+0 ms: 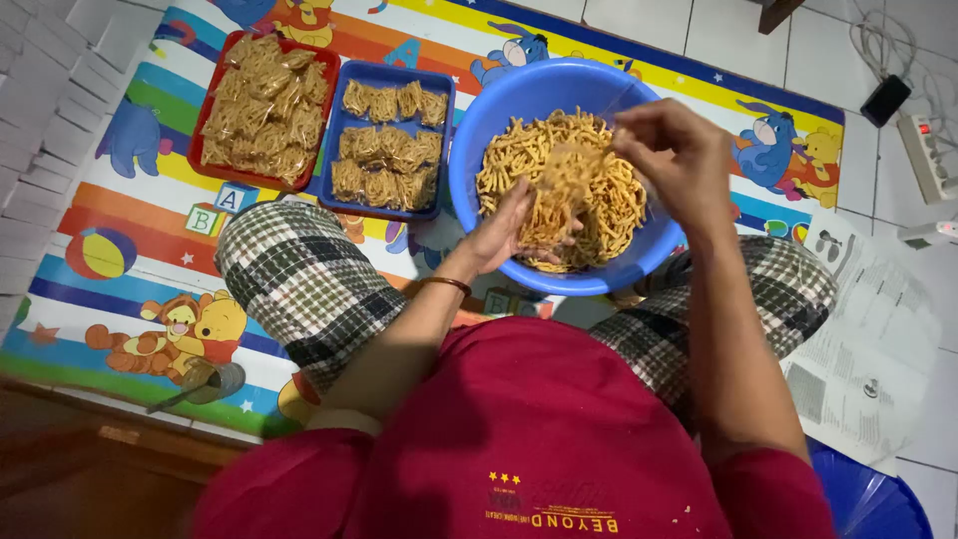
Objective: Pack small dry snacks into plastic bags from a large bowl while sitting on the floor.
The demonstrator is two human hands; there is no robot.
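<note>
Blue bowl at mat's near edge holds fried sticks. Left hand cups a clump; right hand pinches strands above. Red tray and blue tray, both holding packets, lie left.

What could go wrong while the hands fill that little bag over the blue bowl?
The small clear bag in the left hand looks soft and floppy, so sticks dropped by the right hand might miss it, though most would land back in the blue bowl. The fried snack sticks look thin, so squeezing could snap them. The bowl sits between the knees; a bumped knee might tip it onto the mat.
</note>
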